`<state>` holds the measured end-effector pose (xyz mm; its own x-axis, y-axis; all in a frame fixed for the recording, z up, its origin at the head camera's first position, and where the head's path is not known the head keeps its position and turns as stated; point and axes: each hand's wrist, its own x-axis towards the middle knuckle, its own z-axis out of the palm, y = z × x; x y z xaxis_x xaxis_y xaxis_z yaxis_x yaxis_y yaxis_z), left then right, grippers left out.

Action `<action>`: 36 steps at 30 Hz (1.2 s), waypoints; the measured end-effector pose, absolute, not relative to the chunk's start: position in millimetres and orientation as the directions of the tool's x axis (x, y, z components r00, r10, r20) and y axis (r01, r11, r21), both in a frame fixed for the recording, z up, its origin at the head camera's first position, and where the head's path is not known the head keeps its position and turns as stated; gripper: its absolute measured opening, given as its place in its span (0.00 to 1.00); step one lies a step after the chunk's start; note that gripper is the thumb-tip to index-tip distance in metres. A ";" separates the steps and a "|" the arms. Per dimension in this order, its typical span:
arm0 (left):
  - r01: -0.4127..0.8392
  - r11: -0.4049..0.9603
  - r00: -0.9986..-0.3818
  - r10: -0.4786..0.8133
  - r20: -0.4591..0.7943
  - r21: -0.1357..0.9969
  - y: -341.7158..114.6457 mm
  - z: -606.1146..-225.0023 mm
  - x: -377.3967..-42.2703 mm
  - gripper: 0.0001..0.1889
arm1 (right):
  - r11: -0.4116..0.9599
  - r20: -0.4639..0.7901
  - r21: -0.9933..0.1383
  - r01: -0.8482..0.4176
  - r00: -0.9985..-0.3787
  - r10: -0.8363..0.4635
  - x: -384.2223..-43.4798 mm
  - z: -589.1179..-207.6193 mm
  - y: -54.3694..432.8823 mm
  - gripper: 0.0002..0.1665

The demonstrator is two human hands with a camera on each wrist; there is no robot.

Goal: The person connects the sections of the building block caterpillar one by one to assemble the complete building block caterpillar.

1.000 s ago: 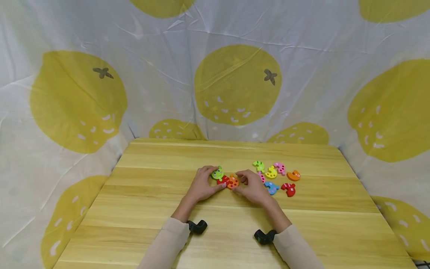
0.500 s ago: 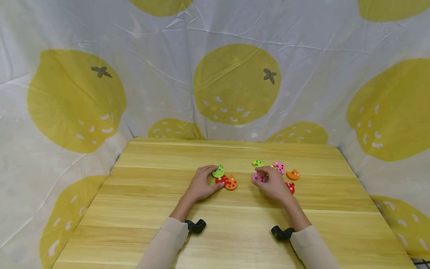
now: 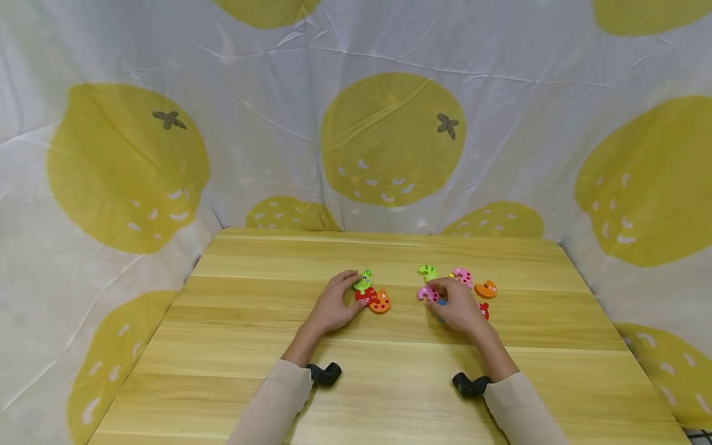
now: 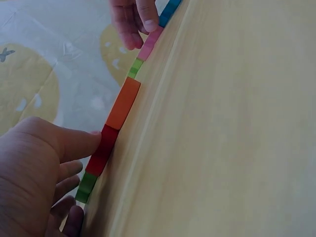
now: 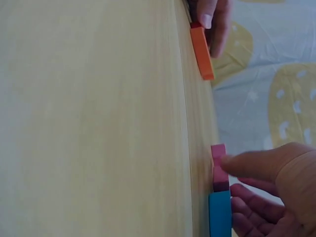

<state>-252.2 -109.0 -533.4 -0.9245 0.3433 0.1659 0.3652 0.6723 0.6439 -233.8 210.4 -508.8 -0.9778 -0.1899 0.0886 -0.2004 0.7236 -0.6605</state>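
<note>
Left hand (image 3: 332, 303) grips 3-piece row (image 3: 368, 295) slanting away leftward; right hand (image 3: 458, 306) pinches pink piece (image 3: 427, 291).

My sleeves (image 3: 274, 395) are plain beige, the gadgets (image 3: 326, 374) at my wrists black. On the left I have a bright green piece (image 3: 363, 282) with painted eyes, a red piece (image 3: 365, 296) with a white mark, and an orange piece (image 3: 381, 303) with red dots. On my right sit a pink piece (image 3: 426, 293) with dark red dots, a plain-sided blue piece (image 5: 219, 213), a lime piece (image 3: 427, 272) with darker green stripes, and an orange end piece (image 3: 486, 289) with a white "10". The tabletop (image 3: 384, 395) is yellowish, streaked with wood grain; yellow lemons pattern the greyish-white cloth (image 3: 267, 123).
</note>
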 end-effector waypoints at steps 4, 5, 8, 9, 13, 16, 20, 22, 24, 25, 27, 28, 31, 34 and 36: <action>0.389 0.654 -0.914 0.359 0.186 0.648 -111.1 -534.2 -253.6 0.31 | 0.747 0.079 -0.633 -0.206 -0.976 -0.203 -236.3 -509.5 206.8 0.25; 0.382 0.657 -0.917 0.358 0.176 0.650 -111.4 -534.4 -253.6 0.32 | 0.755 0.078 -0.622 -0.210 -0.975 -0.208 -236.6 -509.4 205.6 0.24; 0.356 0.666 -0.926 0.346 0.151 0.656 -111.4 -535.0 -253.7 0.35 | 0.775 0.070 -0.594 -0.215 -0.974 -0.216 -237.2 -508.5 202.3 0.24; 0.348 0.667 -0.929 0.340 0.147 0.659 -111.0 -535.1 -253.8 0.37 | 0.780 0.070 -0.586 -0.219 -0.973 -0.220 -237.3 -508.1 201.2 0.24; 0.330 0.680 -0.935 0.332 0.126 0.655 -109.4 -535.7 -253.3 0.42 | 0.770 0.069 -0.590 -0.243 -0.965 -0.252 -237.4 -506.7 197.1 0.24; 0.333 0.685 -0.933 0.337 0.123 0.647 -108.5 -536.5 -252.3 0.42 | 0.752 0.054 -0.610 -0.251 -0.960 -0.276 -235.6 -505.7 194.5 0.26; 0.346 0.680 -0.930 0.341 0.139 0.646 -108.2 -536.4 -251.1 0.40 | 0.743 0.039 -0.611 -0.274 -0.947 -0.318 -234.3 -506.6 192.4 0.29; 0.353 0.677 -0.928 0.341 0.149 0.646 -108.1 -535.7 -250.6 0.39 | 0.741 0.041 -0.605 -0.294 -0.940 -0.339 -234.8 -507.5 191.7 0.28; 0.355 0.684 -0.928 0.341 0.151 0.637 -107.9 -535.2 -250.0 0.39 | 0.741 0.037 -0.601 -0.299 -0.937 -0.348 -235.2 -508.1 190.6 0.27; 0.355 0.687 -0.928 0.339 0.152 0.634 -107.7 -535.0 -249.7 0.38 | 0.741 0.036 -0.601 -0.299 -0.937 -0.349 -235.3 -507.9 190.1 0.27; 0.350 0.691 -0.930 0.335 0.149 0.633 -107.2 -534.7 -249.2 0.37 | 0.745 0.027 -0.603 -0.285 -0.941 -0.338 -235.6 -507.4 189.1 0.26; 0.347 0.693 -0.932 0.332 0.148 0.632 -106.9 -534.7 -248.9 0.37 | 0.746 0.021 -0.607 -0.275 -0.943 -0.331 -235.6 -506.7 188.4 0.27; 0.337 0.694 -0.935 0.323 0.144 0.636 -105.9 -534.5 -248.2 0.36 | 0.752 0.007 -0.608 -0.255 -0.949 -0.315 -236.3 -505.4 186.5 0.28; 0.338 0.688 -0.935 0.320 0.150 0.642 -105.6 -534.3 -248.5 0.35 | 0.756 0.002 -0.607 -0.244 -0.952 -0.306 -238.6 -505.9 184.4 0.30; 0.344 0.683 -0.933 0.325 0.154 0.644 -106.0 -534.2 -249.0 0.35 | 0.748 0.008 -0.615 -0.247 -0.951 -0.308 -240.7 -507.3 183.3 0.30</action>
<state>-249.0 -106.0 -534.2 -0.9330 0.3250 0.1544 0.3445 0.6828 0.6443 -240.7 183.3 -507.3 -0.9513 -0.3081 0.0079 -0.2474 0.7484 -0.6154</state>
